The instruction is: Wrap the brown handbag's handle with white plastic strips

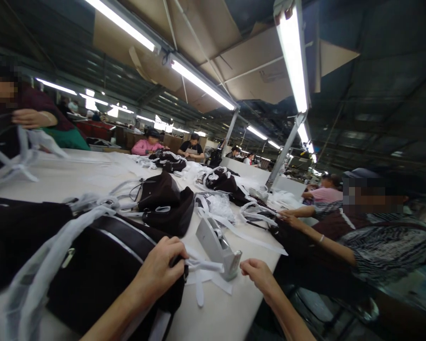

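Pinching a white strap (202,265) against the black bag (102,270) with my left hand (161,267), right hand (257,274) loosely curled beside the tape dispenser (216,246), I risk tangling straps on this crowded white table (67,177) in a factory hall.

Illumination comes from rows of fluorescent tubes (294,57) mounted overhead; the nearest tubes are overexposed and bloom white. The white table (74,177) reflects this light and reads bright, while the ceiling and the right side remain dim. Dark bags (102,270) lose surface detail. Wide-angle distortion bends lines toward the edges. Foreground edges show slight blur; faces are pixelated.
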Demonstrator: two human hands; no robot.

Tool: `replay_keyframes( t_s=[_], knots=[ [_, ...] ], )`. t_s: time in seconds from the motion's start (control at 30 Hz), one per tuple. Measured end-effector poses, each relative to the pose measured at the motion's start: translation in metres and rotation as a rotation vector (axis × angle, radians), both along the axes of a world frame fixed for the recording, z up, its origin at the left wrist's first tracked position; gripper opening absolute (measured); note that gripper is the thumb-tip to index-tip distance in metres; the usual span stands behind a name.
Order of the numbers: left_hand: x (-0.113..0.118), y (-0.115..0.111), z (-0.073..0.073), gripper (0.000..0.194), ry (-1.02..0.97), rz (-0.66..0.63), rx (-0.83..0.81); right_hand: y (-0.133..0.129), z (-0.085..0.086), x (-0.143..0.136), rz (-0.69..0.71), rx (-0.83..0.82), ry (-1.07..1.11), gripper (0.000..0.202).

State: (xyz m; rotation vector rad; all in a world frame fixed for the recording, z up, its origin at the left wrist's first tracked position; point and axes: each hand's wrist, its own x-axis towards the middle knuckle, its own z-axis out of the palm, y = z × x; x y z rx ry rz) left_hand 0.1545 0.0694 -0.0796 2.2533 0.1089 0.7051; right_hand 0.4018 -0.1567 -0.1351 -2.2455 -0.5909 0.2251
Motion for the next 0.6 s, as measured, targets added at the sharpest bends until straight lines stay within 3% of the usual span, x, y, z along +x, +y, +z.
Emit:
replay_keyframes(
  t_s=[0.2,0.33,0.43,0.47,0.6],
  knots=[
    [-0.001,-0.001,-0.001,0.015,0.008,0.05,-0.02,-0.011,-0.014,-0.02,0.088,0.053,0.021,0.033],
    [-0.001,-0.001,-0.001,0.015,0.019,0.036,-0.036,-0.009,0.003,-0.075,0.274,0.194,0.095,0.041],
    [0.0,0.0,0.001,0.014,0.017,0.039,-0.036,0.017,0.027,-0.124,0.546,0.306,0.167,0.033],
    [0.0,0.0,0.001,0.014,0.018,0.039,-0.036,0.029,0.032,-0.137,0.575,0.334,0.149,0.032],
    [0.0,0.0,0.0,0.015,0.022,0.043,-0.05,0.075,0.028,-0.161,0.466,0.46,0.021,0.035]
  ],
)
